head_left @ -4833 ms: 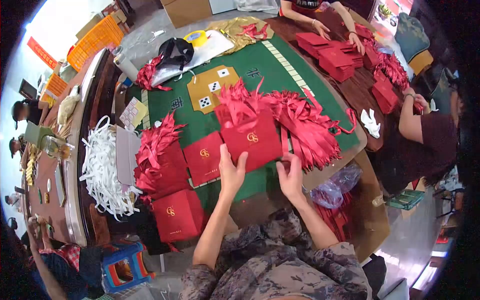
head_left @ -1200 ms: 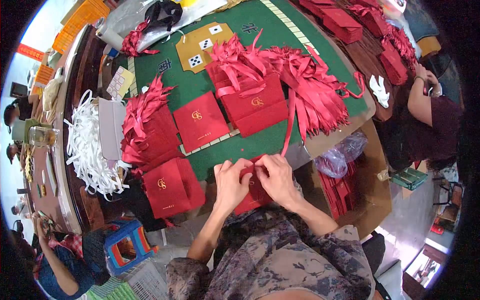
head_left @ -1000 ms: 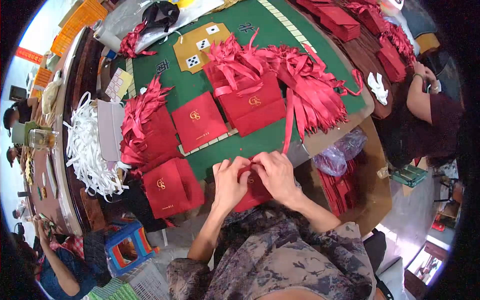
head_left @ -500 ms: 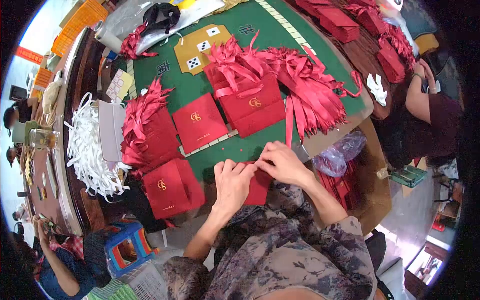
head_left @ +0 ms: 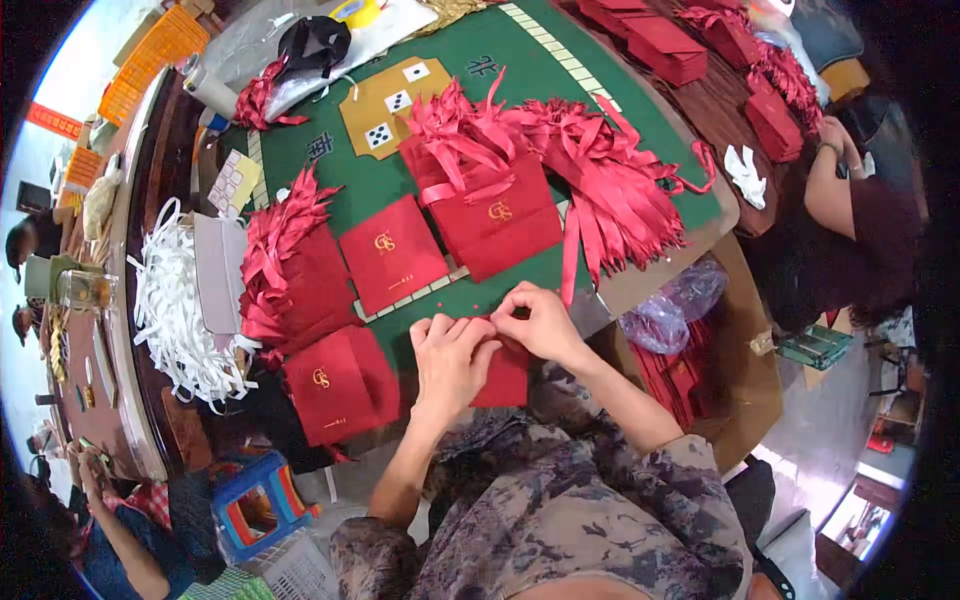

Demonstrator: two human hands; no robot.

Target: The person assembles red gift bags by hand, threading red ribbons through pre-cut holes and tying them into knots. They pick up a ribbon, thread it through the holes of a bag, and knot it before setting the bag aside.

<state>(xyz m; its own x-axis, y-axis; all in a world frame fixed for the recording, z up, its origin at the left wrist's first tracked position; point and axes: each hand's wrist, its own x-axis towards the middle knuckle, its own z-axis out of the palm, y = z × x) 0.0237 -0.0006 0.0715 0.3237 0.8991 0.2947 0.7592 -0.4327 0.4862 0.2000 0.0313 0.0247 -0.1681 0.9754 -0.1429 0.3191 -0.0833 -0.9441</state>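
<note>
At the table's near edge, a red paper bag point(head_left: 505, 382) lies partly under my hands. My left hand point(head_left: 450, 360) holds its upper part with bent fingers. Beside it, my right hand point(head_left: 538, 322) is pinched, thumb and index fingertip meeting near the left fingertips; whatever is in that pinch is too small to make out. Beyond the hands lie a flat red bag with a gold logo point(head_left: 393, 255) and a stack of red bags point(head_left: 500, 228) topped with ribbons. To the left rests another red bag point(head_left: 340, 388).
Red ribbons point(head_left: 625, 215) spread over the green table mat point(head_left: 400, 335). White paper strips point(head_left: 180, 310) fill a box on the left. An open cardboard box point(head_left: 745, 365) stands at right, with a plastic bag point(head_left: 665, 315) in it. Other people sit on both sides.
Both hands have shifted slightly left in view, as has the whole scene. My right thumb and index finger now form a rounder pinch, close to the left fingertips.
</note>
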